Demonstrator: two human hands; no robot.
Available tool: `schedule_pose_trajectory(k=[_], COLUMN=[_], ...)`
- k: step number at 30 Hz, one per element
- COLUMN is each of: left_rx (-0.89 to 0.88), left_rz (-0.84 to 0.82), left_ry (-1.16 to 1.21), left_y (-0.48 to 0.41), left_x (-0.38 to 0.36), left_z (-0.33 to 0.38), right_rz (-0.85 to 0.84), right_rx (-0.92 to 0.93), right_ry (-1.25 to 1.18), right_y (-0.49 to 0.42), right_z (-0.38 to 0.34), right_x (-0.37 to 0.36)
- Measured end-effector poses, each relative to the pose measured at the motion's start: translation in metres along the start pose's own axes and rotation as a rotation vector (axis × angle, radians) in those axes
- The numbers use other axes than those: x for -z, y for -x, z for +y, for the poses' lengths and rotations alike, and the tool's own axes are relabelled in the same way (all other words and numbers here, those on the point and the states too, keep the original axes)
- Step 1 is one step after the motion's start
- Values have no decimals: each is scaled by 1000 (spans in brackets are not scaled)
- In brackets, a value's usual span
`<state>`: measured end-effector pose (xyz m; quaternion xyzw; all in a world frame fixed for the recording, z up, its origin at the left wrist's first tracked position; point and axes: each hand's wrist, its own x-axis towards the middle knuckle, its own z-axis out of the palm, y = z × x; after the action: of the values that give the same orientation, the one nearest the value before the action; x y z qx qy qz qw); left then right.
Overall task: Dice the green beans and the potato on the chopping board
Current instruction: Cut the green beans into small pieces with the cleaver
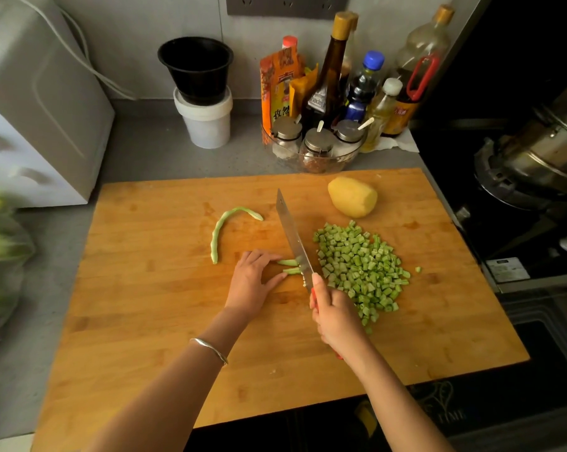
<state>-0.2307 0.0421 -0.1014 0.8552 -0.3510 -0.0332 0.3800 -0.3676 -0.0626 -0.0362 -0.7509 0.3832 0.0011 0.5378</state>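
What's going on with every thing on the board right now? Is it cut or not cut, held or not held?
Potato: peeled, whole, not cut.
Long bean: whole, curved, lying free.
Bean ends: held by left hand, under the knife.
Diced beans: cut small, heaped right of the knife.
Knife: gripped by right hand, edge down on the bean ends.
Chopping board: flat on the counter.
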Motion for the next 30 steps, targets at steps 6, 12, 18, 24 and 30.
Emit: schedule_pose_trajectory(k=[6,12,18,24,30], left_rx=[19,53,58,73,54], left_rz=[21,22,-11,-75,-33], left_ry=[3,18,6,-60,-15], left_y=[-2,-4,-7,-8,-4], left_x=[-3,-3,0,-2,-5], left_z=[0,2,6,13,12], right_rz=[36,48,41,92,15], right_rx=[-5,-47,-52,-49,-12], right_ry=[54,226,14,-68,-110], right_y=[1,-19,-16,-14,-1], right_z=[2,-8,8,15,4], right_x=[-7,-16,-6,15,11])
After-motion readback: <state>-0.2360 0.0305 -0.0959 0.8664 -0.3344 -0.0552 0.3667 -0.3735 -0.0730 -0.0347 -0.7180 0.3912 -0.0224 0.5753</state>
